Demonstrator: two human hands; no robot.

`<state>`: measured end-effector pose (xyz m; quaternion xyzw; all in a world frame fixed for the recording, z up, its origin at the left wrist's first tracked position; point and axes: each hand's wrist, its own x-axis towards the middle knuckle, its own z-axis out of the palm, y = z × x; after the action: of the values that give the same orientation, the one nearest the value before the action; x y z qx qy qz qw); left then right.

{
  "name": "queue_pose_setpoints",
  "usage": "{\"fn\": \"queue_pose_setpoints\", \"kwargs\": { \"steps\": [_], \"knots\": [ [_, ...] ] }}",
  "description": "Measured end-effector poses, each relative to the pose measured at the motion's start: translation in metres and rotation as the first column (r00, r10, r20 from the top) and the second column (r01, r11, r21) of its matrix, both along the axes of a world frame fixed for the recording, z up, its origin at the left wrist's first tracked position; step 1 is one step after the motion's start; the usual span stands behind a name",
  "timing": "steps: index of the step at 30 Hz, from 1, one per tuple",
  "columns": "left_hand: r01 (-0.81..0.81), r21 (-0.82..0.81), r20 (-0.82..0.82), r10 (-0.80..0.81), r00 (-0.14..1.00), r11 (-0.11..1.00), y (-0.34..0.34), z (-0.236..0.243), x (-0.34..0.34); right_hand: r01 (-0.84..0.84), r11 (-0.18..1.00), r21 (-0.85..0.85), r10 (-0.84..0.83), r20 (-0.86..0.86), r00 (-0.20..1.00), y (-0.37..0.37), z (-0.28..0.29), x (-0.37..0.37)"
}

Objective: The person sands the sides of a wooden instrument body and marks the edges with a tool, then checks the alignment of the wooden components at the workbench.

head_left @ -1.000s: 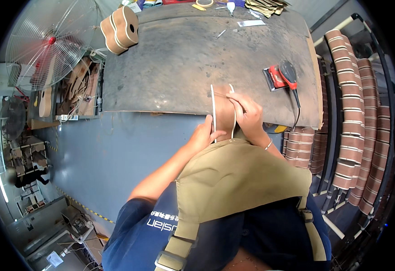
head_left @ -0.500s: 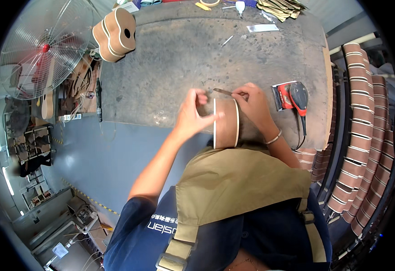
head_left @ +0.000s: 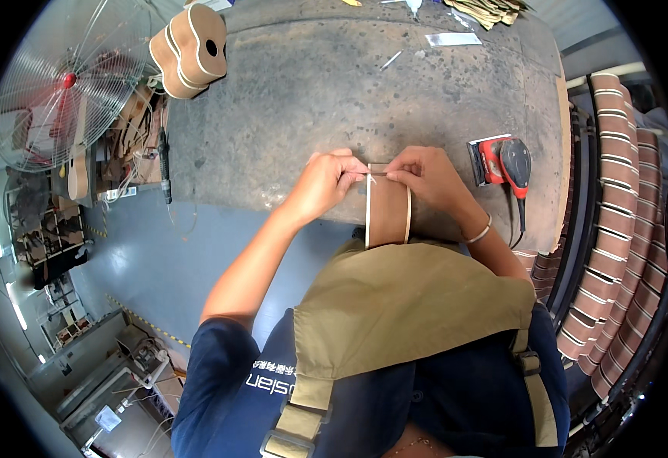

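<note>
On its edge against my apron, at the front of the workbench [head_left: 288, 99], a brown wooden ukulele body [head_left: 389, 214] shows its curved side with white binding along both edges. A thin flat blade [head_left: 377, 174] lies across the left strip of binding near the far end of that side. My left hand [head_left: 322, 183] pinches the blade's left end, and my right hand [head_left: 427, 175] pinches its other end. The fingertips of both hands are close together, hiding most of the blade. A pale curl or sliver shows just below it.
A red and black sander [head_left: 499, 162] with a cord lies right of my right hand. Another ukulele body [head_left: 190, 52] stands at the far left, beside a large fan [head_left: 70, 81]. A dark cylindrical tool [head_left: 164, 164] hangs at the bench's left edge. Racked brown bodies [head_left: 612, 206] line the right.
My left hand has closed from spread fingers into a pinch on the blade. My right hand has brought the blade down and left onto the binding. The view has shifted slightly.
</note>
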<state>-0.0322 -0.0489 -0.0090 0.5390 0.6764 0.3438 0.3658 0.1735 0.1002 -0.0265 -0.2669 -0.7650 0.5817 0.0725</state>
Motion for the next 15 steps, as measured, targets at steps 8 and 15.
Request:
{"fn": "queue_pose_setpoints", "kwargs": {
  "steps": [8, 15],
  "knots": [
    [0.058, 0.320, -0.238, 0.021, 0.971, 0.946, -0.056, 0.010, 0.022, 0.065, 0.853, 0.517, 0.091, -0.271, 0.958, -0.055, 0.035, 0.023],
    [0.111, 0.480, -0.351, 0.075, 0.933, 0.870, -0.092, 0.006, 0.044, 0.101, 0.642, 0.760, 0.244, -0.327, 0.913, -0.086, 0.020, 0.044]
  ]
}}
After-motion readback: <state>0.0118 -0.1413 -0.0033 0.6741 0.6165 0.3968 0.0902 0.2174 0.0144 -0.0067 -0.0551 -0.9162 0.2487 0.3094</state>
